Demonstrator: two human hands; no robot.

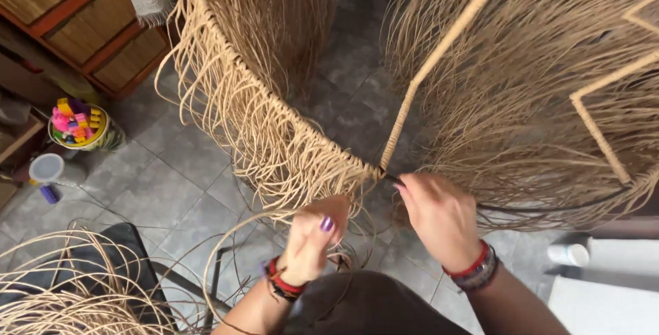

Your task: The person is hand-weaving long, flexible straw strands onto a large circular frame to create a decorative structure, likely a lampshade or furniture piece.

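A large round frame wrapped in tan rattan stands before me, with loose strands hanging from its rim and bars. A wrapped bar meets the rim at a joint near the frame's lower middle. My right hand pinches a strand right at that joint. My left hand, with purple nails and a red wristband, is closed on thin strands just below the rim. A loop of strand curves down past my left wrist.
Grey floor tiles lie below. A tub of coloured pegs and a small white lid sit at the left, by a wooden cabinet. Loose rattan coils lie on a dark seat at lower left. A white roll rests at right.
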